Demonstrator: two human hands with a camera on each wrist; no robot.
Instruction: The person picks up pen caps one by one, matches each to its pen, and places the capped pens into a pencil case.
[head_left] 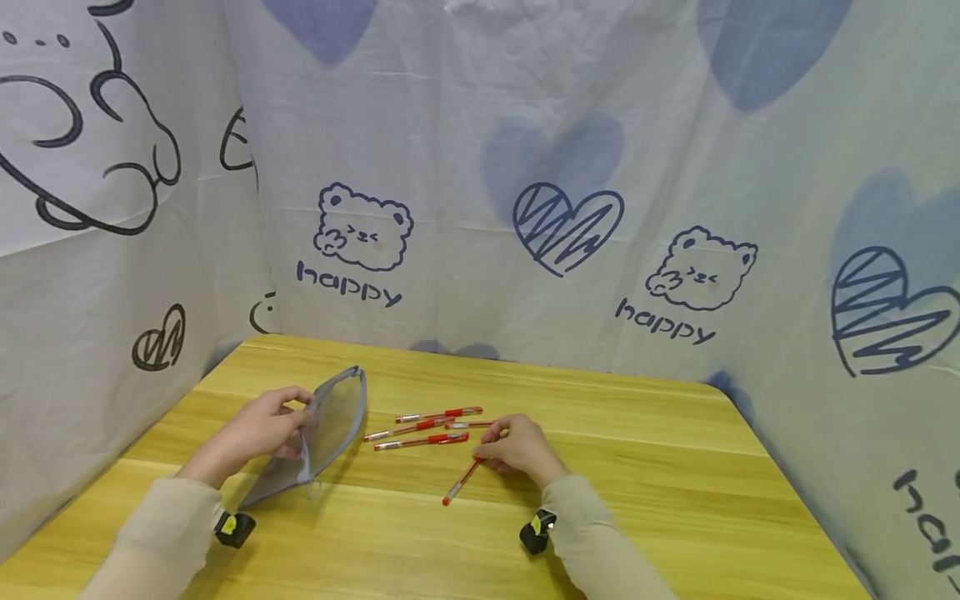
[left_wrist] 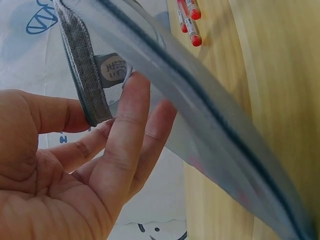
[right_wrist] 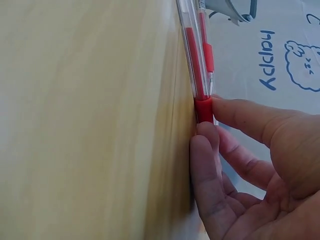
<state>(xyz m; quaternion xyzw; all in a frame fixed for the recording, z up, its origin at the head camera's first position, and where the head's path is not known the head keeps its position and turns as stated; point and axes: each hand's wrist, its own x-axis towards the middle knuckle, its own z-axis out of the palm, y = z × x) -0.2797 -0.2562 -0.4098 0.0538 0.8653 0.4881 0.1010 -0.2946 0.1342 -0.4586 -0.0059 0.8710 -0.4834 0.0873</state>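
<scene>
"While your left grip (head_left: 272,425) pinches the pouch (head_left: 339,417), which step is this?"
"Seemingly pen-picking: your right grip (head_left: 521,447) pinches a red pen (head_left: 462,482); next, probably, a lift toward the left grip."

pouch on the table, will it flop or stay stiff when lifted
The pouch will probably flop, since its sides look thin and see-through. The thicker woven trim may hold a little shape. It's likely light too, being mostly sheer material.
</scene>
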